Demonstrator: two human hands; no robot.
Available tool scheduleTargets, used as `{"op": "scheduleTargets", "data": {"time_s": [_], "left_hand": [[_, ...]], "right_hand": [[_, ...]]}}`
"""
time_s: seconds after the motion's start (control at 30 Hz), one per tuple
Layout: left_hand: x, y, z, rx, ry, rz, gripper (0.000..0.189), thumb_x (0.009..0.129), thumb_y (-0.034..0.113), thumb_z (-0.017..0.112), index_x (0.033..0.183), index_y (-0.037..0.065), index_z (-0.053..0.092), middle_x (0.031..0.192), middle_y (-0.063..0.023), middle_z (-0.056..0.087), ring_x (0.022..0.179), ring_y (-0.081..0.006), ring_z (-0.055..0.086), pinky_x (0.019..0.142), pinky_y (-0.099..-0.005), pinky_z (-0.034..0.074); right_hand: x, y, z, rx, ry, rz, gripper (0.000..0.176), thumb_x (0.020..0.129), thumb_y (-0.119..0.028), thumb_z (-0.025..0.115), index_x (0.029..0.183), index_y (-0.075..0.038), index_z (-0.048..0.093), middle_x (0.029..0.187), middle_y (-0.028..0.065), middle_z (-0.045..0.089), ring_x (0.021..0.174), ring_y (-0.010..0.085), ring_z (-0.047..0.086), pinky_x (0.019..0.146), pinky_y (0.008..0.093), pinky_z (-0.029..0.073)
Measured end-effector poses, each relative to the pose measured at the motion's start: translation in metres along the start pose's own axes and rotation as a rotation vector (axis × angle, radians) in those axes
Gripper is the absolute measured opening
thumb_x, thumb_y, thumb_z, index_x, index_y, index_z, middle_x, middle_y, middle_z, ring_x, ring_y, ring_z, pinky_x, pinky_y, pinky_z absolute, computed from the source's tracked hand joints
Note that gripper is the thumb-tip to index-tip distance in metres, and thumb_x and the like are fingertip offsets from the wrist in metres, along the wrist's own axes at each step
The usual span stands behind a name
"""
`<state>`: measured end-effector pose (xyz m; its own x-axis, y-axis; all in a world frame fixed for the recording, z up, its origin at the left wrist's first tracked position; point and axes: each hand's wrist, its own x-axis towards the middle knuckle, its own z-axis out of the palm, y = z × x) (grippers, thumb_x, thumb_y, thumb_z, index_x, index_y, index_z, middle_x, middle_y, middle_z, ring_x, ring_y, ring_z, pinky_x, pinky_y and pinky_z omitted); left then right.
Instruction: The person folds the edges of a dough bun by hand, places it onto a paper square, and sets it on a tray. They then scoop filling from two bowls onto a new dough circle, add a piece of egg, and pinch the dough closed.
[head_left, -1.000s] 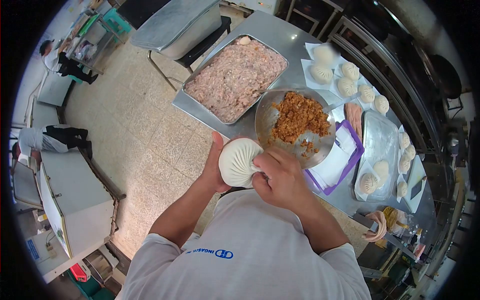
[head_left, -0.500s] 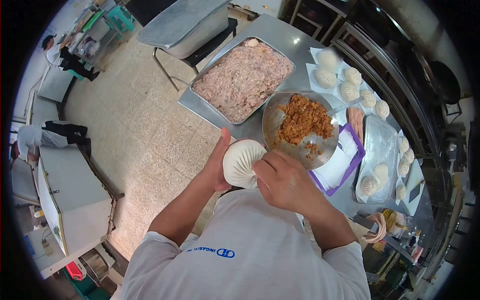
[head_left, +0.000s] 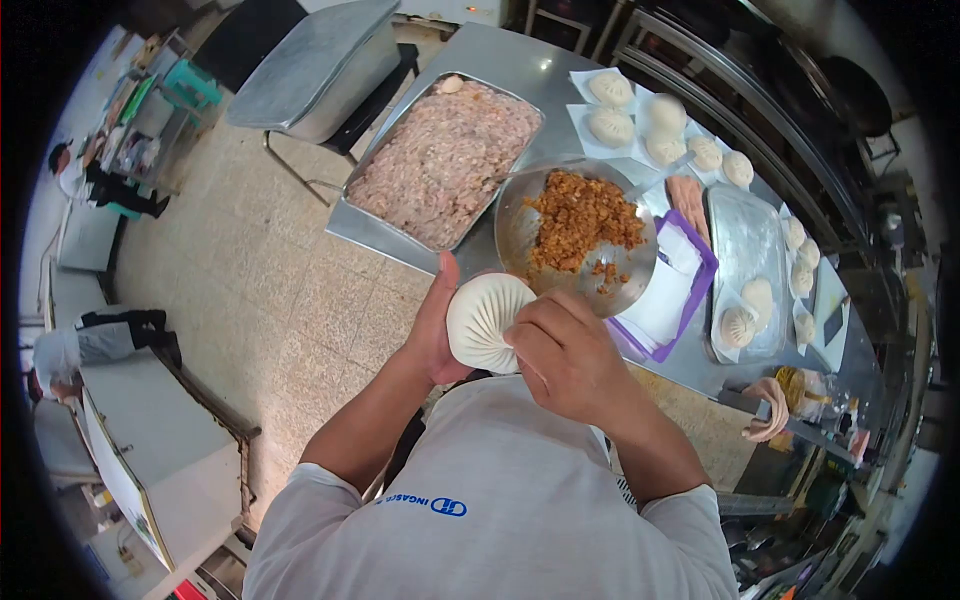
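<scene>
The left hand [head_left: 432,330] is cupping a pleated bun [head_left: 482,325] in its half-open palm; the right hand [head_left: 570,355] is pinching the bun with curled fingers. Just beyond the right hand, a bowl [head_left: 514,225] is holding brown filling [head_left: 585,220].

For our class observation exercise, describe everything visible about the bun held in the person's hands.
The bun is round, plump and pale, apparently soft dough, with fine pleats converging near the right hand, which pinches the gathered dough. The left hand cups its other side. It is held just above the shirt's front in the picture. Its underside and filling, if any, are hidden.
</scene>
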<state>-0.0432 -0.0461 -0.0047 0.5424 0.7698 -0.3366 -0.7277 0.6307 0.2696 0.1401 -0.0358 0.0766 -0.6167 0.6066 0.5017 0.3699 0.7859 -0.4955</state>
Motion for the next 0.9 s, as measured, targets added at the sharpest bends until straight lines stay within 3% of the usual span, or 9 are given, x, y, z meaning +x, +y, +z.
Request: {"op": "scheduleTargets", "data": {"time_s": [0.2,0.27,0.5,0.7,0.9], "left_hand": [[0.020,-0.014,0.019,-0.017,-0.023,-0.089,0.100,0.086,0.086,0.026,0.129,0.002,0.058,0.118,-0.0146,0.067,0.109,-0.0287,0.066,0.095,-0.0437,0.053],[0.028,-0.021,0.031,-0.029,-0.027,-0.082,0.099,0.086,0.085,0.027,0.129,0.002,0.058,0.119,-0.0149,0.067,0.109,-0.0288,0.066,0.095,-0.0442,0.053],[0.061,-0.047,0.060,-0.137,-0.044,-0.035,0.098,0.085,0.084,0.033,0.130,0.001,0.057,0.122,-0.0171,0.065,0.112,-0.0309,0.064,0.096,-0.0467,0.053],[0.083,-0.071,0.073,-0.050,0.114,0.020,0.097,0.085,0.084,0.034,0.132,0.002,0.055,0.125,-0.0174,0.063,0.114,-0.0315,0.063,0.099,-0.0472,0.051],[0.085,-0.087,0.074,-0.085,0.061,0.050,0.094,0.087,0.082,0.034,0.132,0.003,0.056,0.125,-0.0170,0.063,0.114,-0.0307,0.064,0.098,-0.0469,0.051]], "right_hand": [[-0.021,0.010,-0.020,0.044,-0.039,0.048,0.021,0.066,-0.002,0.068,0.085,-0.003,0.061,0.086,0.0097,0.055,0.081,0.0290,0.057,0.073,0.0390,0.051],[-0.027,0.018,-0.026,0.040,0.130,0.021,0.025,0.067,-0.002,0.071,0.092,-0.002,0.064,0.087,0.0095,0.056,0.082,0.0291,0.058,0.073,0.0385,0.051],[-0.044,0.051,-0.062,-0.017,0.217,-0.013,0.029,0.070,-0.003,0.073,0.098,-0.002,0.066,0.092,0.0109,0.057,0.088,0.0299,0.058,0.075,0.0389,0.050],[-0.067,0.081,-0.084,0.084,0.044,0.024,0.021,0.073,-0.004,0.067,0.092,0.001,0.060,0.093,0.0136,0.054,0.089,0.0316,0.055,0.079,0.0425,0.049],[-0.078,0.089,-0.092,0.045,0.006,-0.070,0.021,0.073,-0.011,0.064,0.090,0.001,0.060,0.091,0.0129,0.054,0.089,0.0313,0.056,0.078,0.0425,0.050]]}}
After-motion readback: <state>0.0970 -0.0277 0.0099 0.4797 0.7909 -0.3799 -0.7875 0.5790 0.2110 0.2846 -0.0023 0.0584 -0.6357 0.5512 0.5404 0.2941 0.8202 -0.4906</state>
